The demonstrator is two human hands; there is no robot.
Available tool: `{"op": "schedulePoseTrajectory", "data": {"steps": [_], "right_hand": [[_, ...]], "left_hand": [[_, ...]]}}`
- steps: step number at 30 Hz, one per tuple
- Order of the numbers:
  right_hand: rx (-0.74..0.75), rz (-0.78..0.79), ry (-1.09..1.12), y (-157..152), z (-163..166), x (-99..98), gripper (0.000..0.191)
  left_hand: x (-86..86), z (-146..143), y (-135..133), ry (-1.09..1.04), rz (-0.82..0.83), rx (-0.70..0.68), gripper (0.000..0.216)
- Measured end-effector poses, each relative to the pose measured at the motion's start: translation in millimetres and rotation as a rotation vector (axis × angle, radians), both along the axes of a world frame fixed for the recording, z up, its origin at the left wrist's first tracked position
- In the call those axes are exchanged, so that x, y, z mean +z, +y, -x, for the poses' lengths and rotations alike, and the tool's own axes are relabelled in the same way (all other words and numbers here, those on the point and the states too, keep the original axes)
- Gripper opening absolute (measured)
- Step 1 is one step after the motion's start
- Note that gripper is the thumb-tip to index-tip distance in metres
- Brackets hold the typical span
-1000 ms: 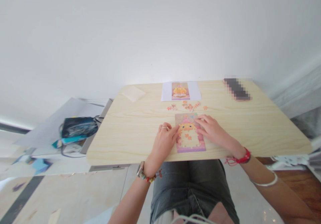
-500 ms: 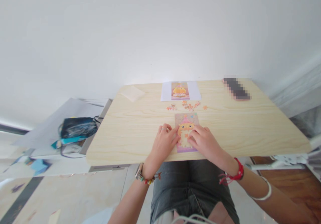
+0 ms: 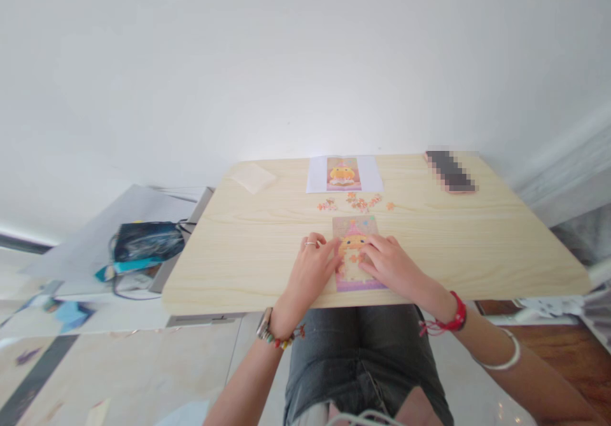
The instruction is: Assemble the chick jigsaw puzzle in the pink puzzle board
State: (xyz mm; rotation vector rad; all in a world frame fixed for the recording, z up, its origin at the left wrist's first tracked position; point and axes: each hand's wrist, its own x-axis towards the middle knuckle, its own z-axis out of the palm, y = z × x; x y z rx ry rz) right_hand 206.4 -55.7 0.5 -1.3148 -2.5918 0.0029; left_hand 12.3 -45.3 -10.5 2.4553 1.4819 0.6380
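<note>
A small jigsaw puzzle (image 3: 354, 230) with a yellow duck picture lies near the front edge of the light wooden table (image 3: 248, 254). My left hand (image 3: 312, 267) rests at the puzzle's left edge, fingers curled, fingertips touching it. My right hand (image 3: 389, 263) lies over the puzzle's right and lower part, fingertips pressed down on the middle of the picture. Whether a piece is under the fingers is hidden. Several loose orange puzzle pieces (image 3: 359, 202) lie scattered just beyond the puzzle. A printed sheet (image 3: 344, 173) showing the same duck lies at the table's far edge.
A phone (image 3: 450, 171) lies at the far right of the table, and a pale square of paper (image 3: 252, 177) at the far left. A dark bag (image 3: 147, 241) sits on a low surface left of the table. A white wall stands behind.
My right hand slid from the puzzle's upper right corner down onto its middle and lower right. My left hand stayed at the left edge.
</note>
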Motion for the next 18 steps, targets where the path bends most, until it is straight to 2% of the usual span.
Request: {"op": "schedulePoseTrajectory", "data": {"steps": [4,8,12,15,18], "right_hand": [[0.052,0.041,-0.005,0,3,0.3,0.014],[0.036,0.026,0.014,4,-5,4.4,0.014],[-0.082,-0.053,0.080,21,-35,11.9,0.015],[-0.197,-0.096,0.066,38,-59,10.3,0.015],[-0.223,-0.030,0.044,53,-73,1.4,0.015]], "left_hand": [[-1.9,1,0,-0.009,-0.031,-0.005,0.028],[-1.8,3,1,-0.009,-0.062,-0.001,0.027],[2.4,4,4,-0.006,-0.086,0.009,0.027],[5.9,5,7,-0.011,-0.090,0.022,0.027],[7.3,4,9,-0.024,-0.094,0.035,0.027]]}}
